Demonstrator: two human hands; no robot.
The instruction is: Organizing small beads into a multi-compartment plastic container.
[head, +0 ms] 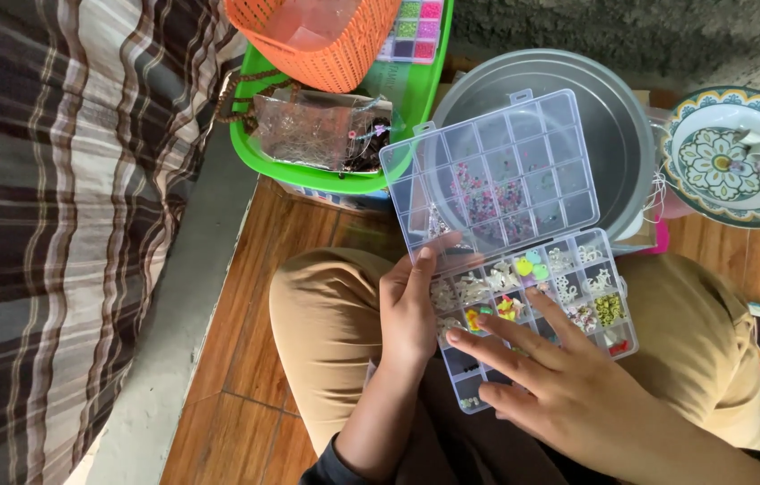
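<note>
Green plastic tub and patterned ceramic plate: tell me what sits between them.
In the head view, a round grey metal pot lies between the green plastic tub and the patterned ceramic plate, partly covered by the clear organiser box's open lid.

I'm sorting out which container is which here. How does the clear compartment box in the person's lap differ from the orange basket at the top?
The clear compartment box is transparent, flat and split into many small cells holding charms and beads; the orange basket is opaque, deeper and woven with holes. The box lies open on the lap, with the left hand and right hand touching it; the basket sits untouched in a green tray. Both look like plastic.
</note>
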